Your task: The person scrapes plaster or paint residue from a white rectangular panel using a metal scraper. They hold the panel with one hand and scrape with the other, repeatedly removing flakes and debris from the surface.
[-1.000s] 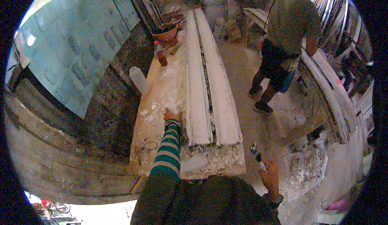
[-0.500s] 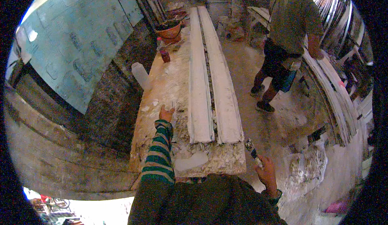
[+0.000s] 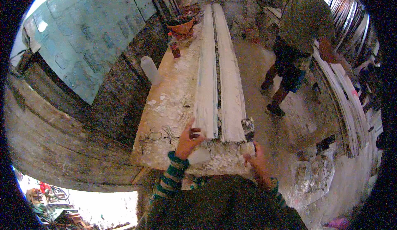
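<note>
Two long white plaster-like mouldings lie side by side on the worktable, a left moulding [image 3: 208,85] and a right moulding [image 3: 230,85], with a dark narrow gap between them. At the near end of the left one is my left hand [image 3: 188,142], its fingers apart, by the outer edge; whether they touch it I cannot tell. My right hand [image 3: 259,164] grips a short brush-like tool [image 3: 248,127] with a dark handle and a pale, crusted head. The tool's head is up against the near right corner of the right moulding. Blur hides its exact kind.
White residue covers the worktable [image 3: 165,114]. Along its left side stand a whitish plastic bottle [image 3: 149,69], a small dark red bottle [image 3: 175,50] and an orange-brown basin [image 3: 181,26]. To the right a person [image 3: 304,31] stands beside a stack of long strips [image 3: 337,93].
My left hand has come back toward me and right, to the left moulding's near end. My right hand has raised the brush-like tool to the right moulding's corner. The view has shifted slightly.
</note>
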`<state>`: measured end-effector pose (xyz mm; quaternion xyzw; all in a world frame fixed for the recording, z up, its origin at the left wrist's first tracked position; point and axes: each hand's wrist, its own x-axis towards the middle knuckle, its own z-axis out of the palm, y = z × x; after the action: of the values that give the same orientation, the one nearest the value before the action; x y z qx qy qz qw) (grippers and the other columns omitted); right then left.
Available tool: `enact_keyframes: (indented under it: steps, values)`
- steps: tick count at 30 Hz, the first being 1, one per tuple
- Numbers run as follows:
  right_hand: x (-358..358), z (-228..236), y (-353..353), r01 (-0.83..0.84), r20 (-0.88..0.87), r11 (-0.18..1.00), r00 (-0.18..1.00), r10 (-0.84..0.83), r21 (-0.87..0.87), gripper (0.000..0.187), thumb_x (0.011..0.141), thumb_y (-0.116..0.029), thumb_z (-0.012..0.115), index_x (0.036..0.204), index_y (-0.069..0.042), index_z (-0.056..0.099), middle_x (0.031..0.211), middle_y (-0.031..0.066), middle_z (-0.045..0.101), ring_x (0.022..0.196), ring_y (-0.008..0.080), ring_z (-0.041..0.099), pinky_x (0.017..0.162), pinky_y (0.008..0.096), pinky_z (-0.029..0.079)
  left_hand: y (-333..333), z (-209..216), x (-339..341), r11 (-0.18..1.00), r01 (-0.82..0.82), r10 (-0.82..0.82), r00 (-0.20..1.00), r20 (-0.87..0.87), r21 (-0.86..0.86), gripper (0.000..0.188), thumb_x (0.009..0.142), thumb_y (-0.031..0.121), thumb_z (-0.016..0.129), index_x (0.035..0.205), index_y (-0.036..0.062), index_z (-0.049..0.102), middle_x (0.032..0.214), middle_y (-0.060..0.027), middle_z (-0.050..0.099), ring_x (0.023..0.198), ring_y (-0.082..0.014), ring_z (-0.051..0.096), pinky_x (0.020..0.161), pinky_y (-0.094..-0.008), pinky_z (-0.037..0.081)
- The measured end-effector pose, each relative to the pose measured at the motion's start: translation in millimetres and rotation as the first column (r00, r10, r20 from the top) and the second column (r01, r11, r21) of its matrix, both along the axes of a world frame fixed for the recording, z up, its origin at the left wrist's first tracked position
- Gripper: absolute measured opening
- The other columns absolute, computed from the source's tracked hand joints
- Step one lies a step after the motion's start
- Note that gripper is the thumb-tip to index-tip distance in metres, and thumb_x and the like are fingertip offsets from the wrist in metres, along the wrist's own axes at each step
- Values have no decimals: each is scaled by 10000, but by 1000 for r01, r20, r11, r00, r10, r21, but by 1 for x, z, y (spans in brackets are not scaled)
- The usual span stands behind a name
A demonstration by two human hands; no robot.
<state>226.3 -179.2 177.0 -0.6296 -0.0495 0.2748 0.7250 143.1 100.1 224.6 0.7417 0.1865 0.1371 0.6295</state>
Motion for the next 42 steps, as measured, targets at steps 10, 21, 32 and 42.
enact_keyframes:
  steps: [10, 21, 32, 42]
  values:
    - [-1, -10, 49, -110, 85, 994, 990, 109, 5, 593, 802, -192, 693, 1289, -64, 380, 1079, 103, 564, 814, 189, 577, 602, 308, 500, -106, -16, -14, 975, 30, -45, 997, 64, 221, 927, 738, 164, 746, 1447, 65, 156, 1128, -184, 565, 947, -253, 605, 773, -347, 518]
    - [2, -23, 44, -58, 144, 997, 987, 66, -56, 512, 835, -196, 660, 1269, -63, 424, 1097, 114, 580, 925, 220, 582, 732, 329, 492, -102, -62, -22, 925, -19, 88, 982, 166, -379, 689, 840, 114, 575, 1436, 101, 230, 1118, -124, 576, 956, -194, 593, 771, -302, 499]
    - [6, -32, 34, -191, 420, 877, 820, 389, -440, 557, 789, -267, 703, 1239, -23, 484, 1149, 177, 570, 1041, 280, 562, 882, 365, 446, -78, -36, -33, 321, 339, 239, 874, 422, -884, 550, 893, 398, 432, 1308, 36, 417, 1257, -162, 524, 1099, -353, 542, 928, -483, 451]
    - [-8, 25, 11, 33, 707, 851, 574, 413, -524, 364, 883, -190, 537, 1236, -101, 524, 1061, 201, 568, 914, 360, 575, 797, 414, 459, -84, -57, -20, 301, 299, 230, 899, 373, -905, 566, 927, 518, 379, 1295, 92, 438, 1212, -99, 560, 1089, -266, 542, 896, -487, 455]
